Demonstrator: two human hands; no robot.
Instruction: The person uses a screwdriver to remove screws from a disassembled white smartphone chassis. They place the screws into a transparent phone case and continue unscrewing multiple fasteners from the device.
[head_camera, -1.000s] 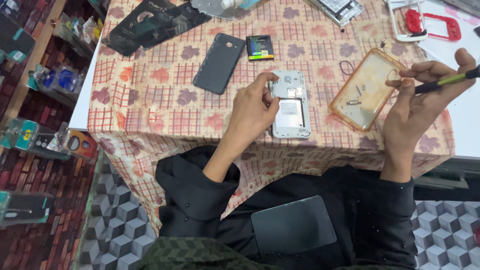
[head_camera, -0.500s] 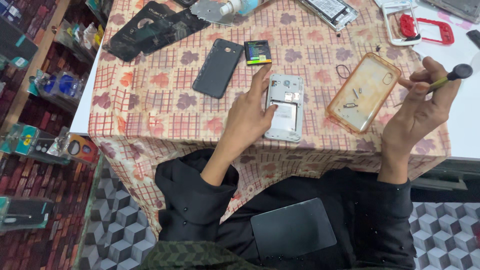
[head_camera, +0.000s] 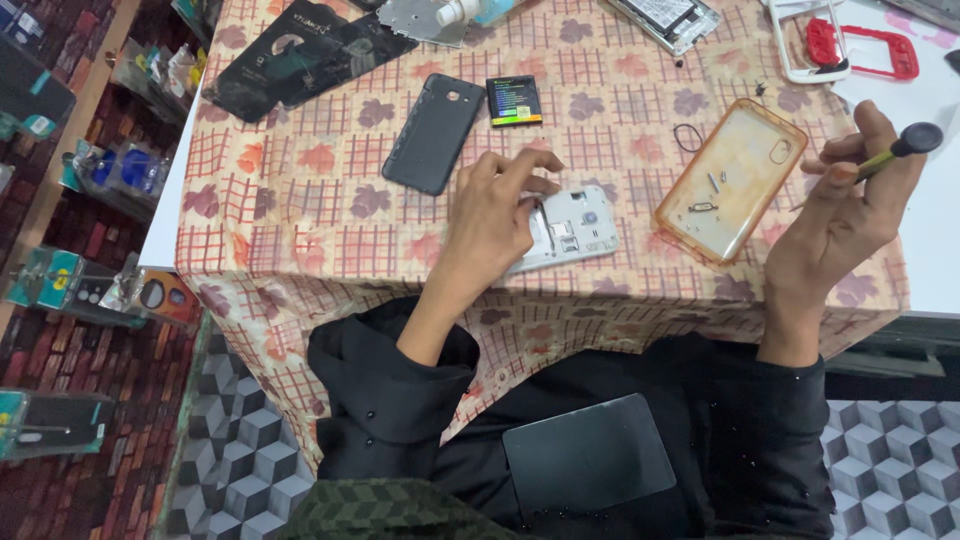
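My left hand (head_camera: 496, 215) rests on an opened white phone (head_camera: 572, 228) lying back-up on the patterned tablecloth (head_camera: 300, 215), fingers gripping its left end. My right hand (head_camera: 838, 205) is raised off the table to the right, pinching a thin screwdriver (head_camera: 893, 149) with a round black cap. Between the hands lies a clear orange phone case (head_camera: 730, 178) holding a few small screws and parts. A dark back cover (head_camera: 433, 133) and a small black battery (head_camera: 514, 100) lie beyond my left hand.
Black packaging (head_camera: 300, 50) lies at the far left of the table. A phone frame (head_camera: 665, 18), a white bezel (head_camera: 795, 40) and a red piece (head_camera: 860, 48) sit along the far edge. A dark tablet (head_camera: 588, 462) rests on my lap. Shelves of goods (head_camera: 60, 160) stand left.
My left hand has turned the white phone from upright to lying crosswise and slid it left. My right hand with the screwdriver has stayed raised, tipping slightly.
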